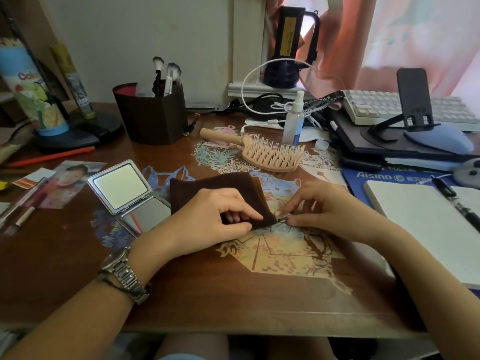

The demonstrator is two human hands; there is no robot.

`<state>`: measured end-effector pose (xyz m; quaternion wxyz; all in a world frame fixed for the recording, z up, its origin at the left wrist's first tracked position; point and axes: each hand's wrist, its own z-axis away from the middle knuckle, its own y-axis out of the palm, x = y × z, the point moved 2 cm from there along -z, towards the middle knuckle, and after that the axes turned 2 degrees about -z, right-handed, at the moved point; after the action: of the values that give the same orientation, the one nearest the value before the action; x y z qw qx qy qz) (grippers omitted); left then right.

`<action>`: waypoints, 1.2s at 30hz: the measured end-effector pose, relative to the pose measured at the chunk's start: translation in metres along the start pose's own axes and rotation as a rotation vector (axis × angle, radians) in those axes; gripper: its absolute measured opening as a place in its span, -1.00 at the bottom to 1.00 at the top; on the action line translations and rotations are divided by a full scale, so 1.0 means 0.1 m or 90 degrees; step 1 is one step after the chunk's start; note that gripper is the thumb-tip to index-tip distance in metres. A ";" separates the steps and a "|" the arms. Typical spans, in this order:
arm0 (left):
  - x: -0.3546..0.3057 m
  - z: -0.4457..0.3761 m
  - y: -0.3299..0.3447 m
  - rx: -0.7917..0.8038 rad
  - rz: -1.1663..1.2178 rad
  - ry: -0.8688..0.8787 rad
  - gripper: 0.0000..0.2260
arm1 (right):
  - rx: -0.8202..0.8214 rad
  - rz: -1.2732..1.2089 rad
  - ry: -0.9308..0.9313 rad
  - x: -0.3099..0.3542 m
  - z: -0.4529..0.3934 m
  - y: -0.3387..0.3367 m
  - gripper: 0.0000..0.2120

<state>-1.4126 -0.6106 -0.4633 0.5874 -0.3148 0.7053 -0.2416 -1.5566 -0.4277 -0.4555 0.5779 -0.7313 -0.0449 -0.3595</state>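
Dark wooden desk, paper-cut pictures lying flat on its top. Both hands at centre. One brown pouch lies flat on the desk; left hand pinches its near right corner between thumb and curled fingers. Right hand, fingers curled, pinches one small metal item right at that corner, touching the pouch edge; what the item is cannot be told. One wristwatch on the left wrist. Count of the rest: one folding mirror, two panels, open, just left of the pouch; one hairbrush behind it; one spray bottle; one brown holder with two makeup brush heads showing; one keyboard; one phone stand; one notebook with one pen.
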 end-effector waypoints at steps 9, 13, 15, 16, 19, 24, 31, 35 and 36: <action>-0.01 0.01 0.04 -0.003 -0.054 0.039 -0.79 | -0.019 0.022 -0.038 -0.01 -0.03 0.07 -0.91; -0.01 0.00 0.04 -0.002 -0.057 0.041 -0.79 | -0.030 0.006 -0.046 0.03 -0.04 0.12 -0.92; -0.01 0.00 0.04 -0.002 -0.058 0.042 -0.79 | -0.035 0.004 -0.048 0.07 -0.05 0.15 -0.93; -0.01 0.00 0.04 -0.003 -0.057 0.043 -0.79 | -0.037 0.000 -0.050 0.09 -0.06 0.16 -0.94; -0.01 0.00 0.04 -0.010 -0.045 0.044 -0.79 | -0.033 0.003 -0.059 0.15 -0.09 0.20 -0.94; 0.00 0.00 0.04 -0.016 -0.042 0.046 -0.78 | -0.029 -0.010 -0.061 0.17 -0.10 0.22 -0.94; 0.00 0.00 0.04 -0.011 -0.048 0.049 -0.78 | -0.024 -0.014 -0.044 0.16 -0.09 0.16 -0.93; 0.00 0.01 0.04 -0.003 -0.051 0.047 -0.79 | -0.025 -0.003 -0.028 0.08 -0.04 0.07 -0.93; 0.00 0.01 0.04 0.000 -0.053 0.047 -0.79 | -0.032 0.003 -0.020 0.04 -0.02 0.03 -0.92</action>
<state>-1.4124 -0.6078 -0.4665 0.5504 -0.3348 0.7127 -0.2777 -1.5527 -0.4322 -0.4557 0.5593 -0.7512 -0.0428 -0.3478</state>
